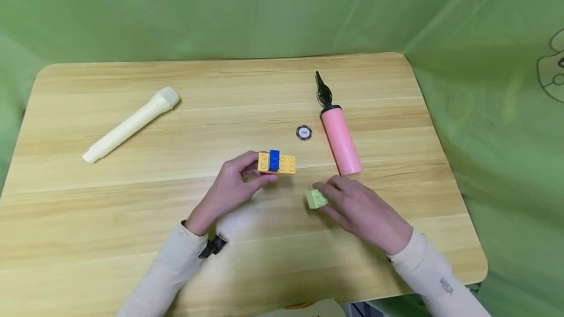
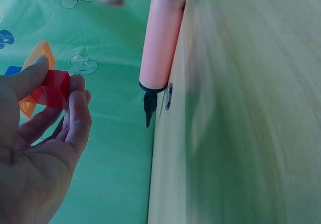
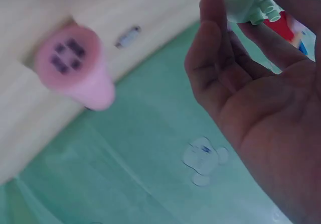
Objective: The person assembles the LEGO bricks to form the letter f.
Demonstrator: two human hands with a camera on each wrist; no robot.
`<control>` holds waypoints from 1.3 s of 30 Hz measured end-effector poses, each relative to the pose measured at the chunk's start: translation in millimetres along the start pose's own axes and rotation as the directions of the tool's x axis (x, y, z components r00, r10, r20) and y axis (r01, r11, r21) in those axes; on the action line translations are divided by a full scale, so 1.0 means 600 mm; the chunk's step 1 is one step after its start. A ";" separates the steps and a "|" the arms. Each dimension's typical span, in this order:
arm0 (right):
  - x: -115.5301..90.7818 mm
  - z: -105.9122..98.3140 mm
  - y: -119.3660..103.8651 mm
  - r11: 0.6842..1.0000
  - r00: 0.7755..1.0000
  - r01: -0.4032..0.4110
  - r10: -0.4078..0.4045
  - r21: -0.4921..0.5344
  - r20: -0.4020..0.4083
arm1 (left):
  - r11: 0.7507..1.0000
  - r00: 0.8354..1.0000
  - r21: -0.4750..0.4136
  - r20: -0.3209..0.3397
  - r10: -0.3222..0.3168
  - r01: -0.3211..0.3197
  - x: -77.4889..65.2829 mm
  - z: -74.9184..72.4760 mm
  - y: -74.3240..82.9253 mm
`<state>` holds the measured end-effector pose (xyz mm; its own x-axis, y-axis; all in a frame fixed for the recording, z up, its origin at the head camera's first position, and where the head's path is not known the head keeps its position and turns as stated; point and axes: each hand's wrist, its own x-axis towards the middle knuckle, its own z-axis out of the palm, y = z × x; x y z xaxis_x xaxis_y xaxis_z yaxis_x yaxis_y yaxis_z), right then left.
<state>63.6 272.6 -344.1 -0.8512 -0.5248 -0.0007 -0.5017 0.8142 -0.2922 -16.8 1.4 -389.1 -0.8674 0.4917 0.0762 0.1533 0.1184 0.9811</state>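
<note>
My left hand [image 1: 229, 186] holds a small stack of toy building bricks above the table. On top of it a narrow blue brick [image 1: 274, 161] sits across a longer yellow-orange brick [image 1: 288, 165], left of its middle. The left wrist view shows a red brick [image 2: 54, 89] beneath the orange one, pinched between thumb and fingers. To the right, my right hand [image 1: 363, 212] pinches a light green brick [image 1: 316, 199] by its side, apart from the stack. In the right wrist view, studs stick out from this green brick [image 3: 241, 3].
A pink hand pump [image 1: 340, 138] with a black nozzle lies beyond my right hand. Next to it is a round chip [image 1: 304, 132] marked 100. A cream microphone [image 1: 132, 124] lies at the left on the wooden table [image 1: 211, 82]. Green cloth [image 1: 246, 18] surrounds the table.
</note>
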 end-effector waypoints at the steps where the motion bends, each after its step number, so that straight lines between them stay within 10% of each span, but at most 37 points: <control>1: 0.003 -0.007 -0.002 1.000 1.000 0.008 -0.008 -0.004 -0.018 | 1.000 1.000 0.000 0.000 0.002 -0.002 0.000 0.001 0.000; 15: 0.048 -0.090 -0.034 0.994 0.966 0.103 -0.106 -0.027 -0.234 | 0.999 1.000 0.025 0.003 0.027 -0.027 0.004 0.008 -0.001; 39: 0.123 -0.120 -0.064 0.989 0.966 0.150 -0.151 -0.019 -0.208 | 0.998 0.998 -0.002 0.016 0.066 -0.066 0.005 0.000 0.008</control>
<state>9.2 220.7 -264.1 -0.7791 -0.5782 0.2423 -0.6266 0.7308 -0.2709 -18.5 3.6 -384.4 -0.8476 0.5123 0.1384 0.2096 0.0836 0.9742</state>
